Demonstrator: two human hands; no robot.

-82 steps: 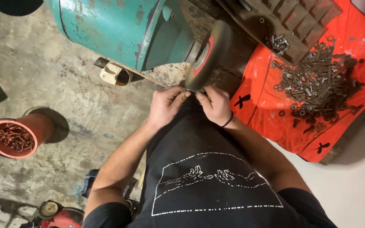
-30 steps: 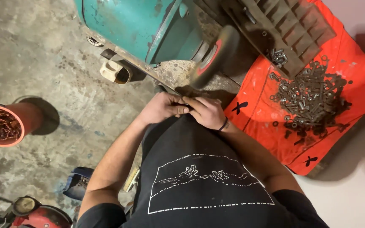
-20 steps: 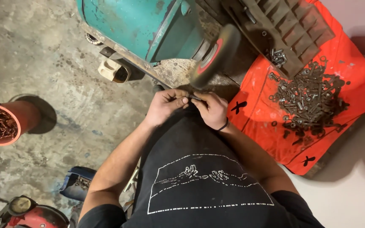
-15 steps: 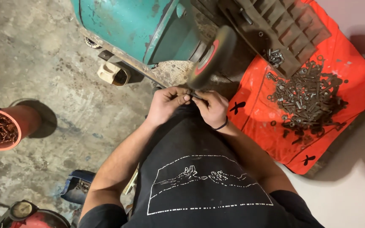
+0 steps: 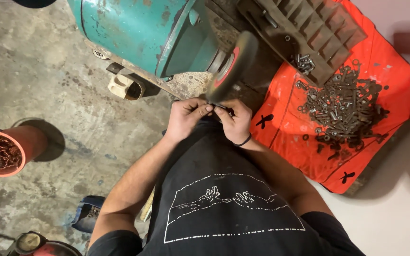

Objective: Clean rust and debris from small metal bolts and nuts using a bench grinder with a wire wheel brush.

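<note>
My left hand (image 5: 186,118) and my right hand (image 5: 236,121) meet just under a grinding wheel (image 5: 231,66) with a red hub, mounted on a teal motor housing (image 5: 143,33). Both hands pinch one small dark metal piece (image 5: 218,108) between their fingertips, right at the wheel's lower edge. The piece is mostly hidden by my fingers. A black band circles my right wrist.
An orange cloth (image 5: 309,137) at the right carries a heap of several rusty metal parts (image 5: 345,111). A dark ribbed tray (image 5: 309,33) lies above it. A red bucket (image 5: 22,144) of rusty scrap stands at the left on the concrete floor (image 5: 62,95).
My hands have risen from my lap up to the lower edge of the wheel, still holding the small piece. The view has shifted slightly.
</note>
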